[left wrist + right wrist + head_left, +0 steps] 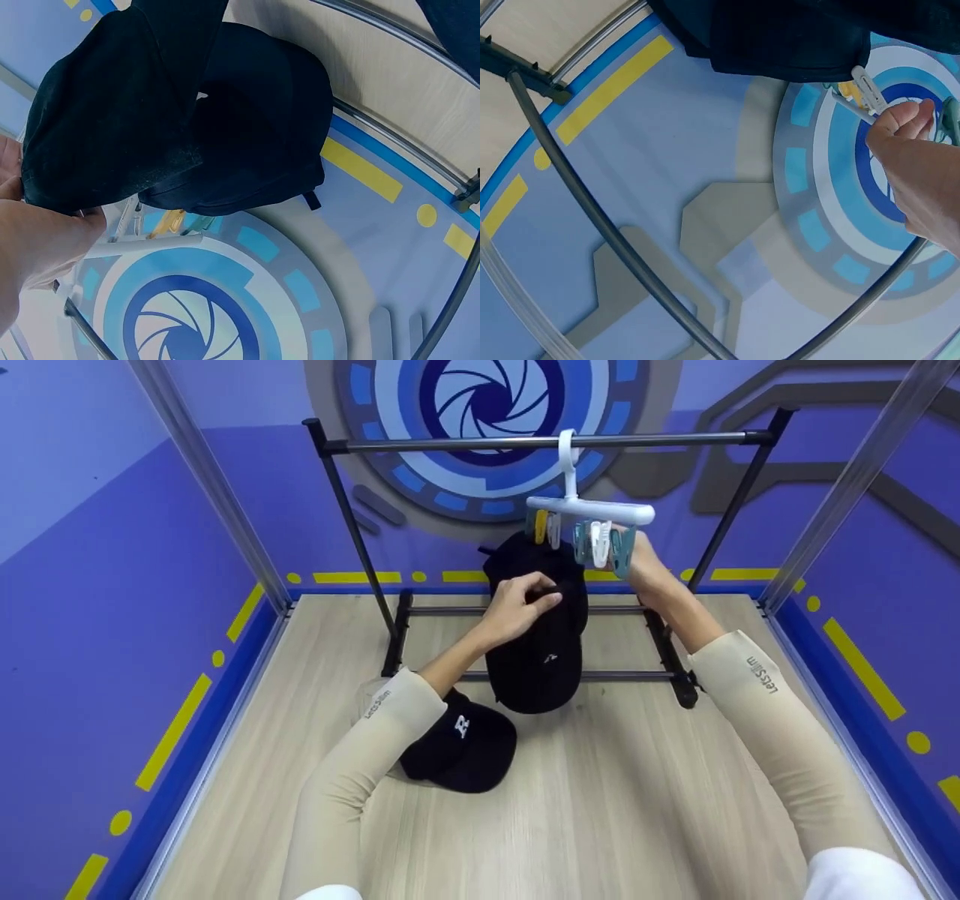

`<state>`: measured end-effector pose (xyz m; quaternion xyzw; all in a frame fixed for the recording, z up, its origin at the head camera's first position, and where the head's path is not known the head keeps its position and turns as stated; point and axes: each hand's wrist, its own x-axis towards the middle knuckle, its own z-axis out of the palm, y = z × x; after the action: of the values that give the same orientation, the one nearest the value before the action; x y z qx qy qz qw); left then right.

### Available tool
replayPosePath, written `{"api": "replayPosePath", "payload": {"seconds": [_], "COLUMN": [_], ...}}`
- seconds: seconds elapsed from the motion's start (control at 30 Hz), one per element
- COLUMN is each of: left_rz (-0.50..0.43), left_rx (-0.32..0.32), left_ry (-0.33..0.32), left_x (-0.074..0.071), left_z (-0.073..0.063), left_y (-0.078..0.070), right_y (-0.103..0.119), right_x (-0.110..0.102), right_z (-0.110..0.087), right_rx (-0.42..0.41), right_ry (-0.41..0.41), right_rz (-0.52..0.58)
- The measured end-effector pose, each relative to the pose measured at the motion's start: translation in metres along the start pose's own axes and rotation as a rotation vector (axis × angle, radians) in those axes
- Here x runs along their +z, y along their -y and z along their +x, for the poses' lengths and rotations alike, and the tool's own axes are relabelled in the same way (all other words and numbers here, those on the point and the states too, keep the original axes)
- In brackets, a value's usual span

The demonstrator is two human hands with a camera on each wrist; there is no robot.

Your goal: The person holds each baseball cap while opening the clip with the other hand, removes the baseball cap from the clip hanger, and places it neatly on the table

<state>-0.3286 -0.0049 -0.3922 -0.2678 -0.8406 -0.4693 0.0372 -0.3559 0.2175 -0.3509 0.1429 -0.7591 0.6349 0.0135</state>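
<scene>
My left hand (pixel 517 607) pinches the edge of a black cap (pixel 105 112), thumb and fingers at its lower rim in the left wrist view. Right beside it hangs another black cap (pixel 270 120) with a short strap end, overlapping the first. A white hanger (pixel 592 508) with white, yellow and teal clothespins hooks over the rack's top bar. At the hanger's right end is my right hand (pixel 643 566), partly hidden by teal clothespins (pixel 622 551). In the right wrist view its thumb and fingertips pinch the end of a white clothespin (pixel 868 90).
A black cap with a white R (pixel 472 750) lies on the wooden floor at left, over a beige item mostly covered by it and my sleeve. The dark rack (pixel 450 445) stands against the patterned back wall, its feet and lower bars behind the caps. Clear-edged side walls flank it.
</scene>
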Motion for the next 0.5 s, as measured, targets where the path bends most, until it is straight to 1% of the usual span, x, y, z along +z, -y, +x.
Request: {"api": "replayPosePath", "payload": {"seconds": [0.17,0.3,0.4,0.5], "left_rz": [0.002,-0.010,-0.023,-0.034], "left_rx": [-0.001,-0.002,-0.010,-0.016], "left_ry": [0.011,0.012,0.005,0.000], "left_x": [-0.001,-0.003,-0.003,-0.004], "left_z": [-0.002,-0.007,-0.010,-0.014], "left_y": [0.001,0.002,0.003,0.003], "right_y": [-0.005,-0.010,-0.014,-0.017], "right_x": [-0.012,-0.018,-0.021,-0.025], "right_z": [-0.004,-0.006,-0.008,-0.011], "right_rx": [-0.010,-0.034,-0.080,-0.134], "right_ry": [0.014,-0.001,-0.003,0.020], "right_rz": [-0.184,-0.399,-0.559,-0.658]}}
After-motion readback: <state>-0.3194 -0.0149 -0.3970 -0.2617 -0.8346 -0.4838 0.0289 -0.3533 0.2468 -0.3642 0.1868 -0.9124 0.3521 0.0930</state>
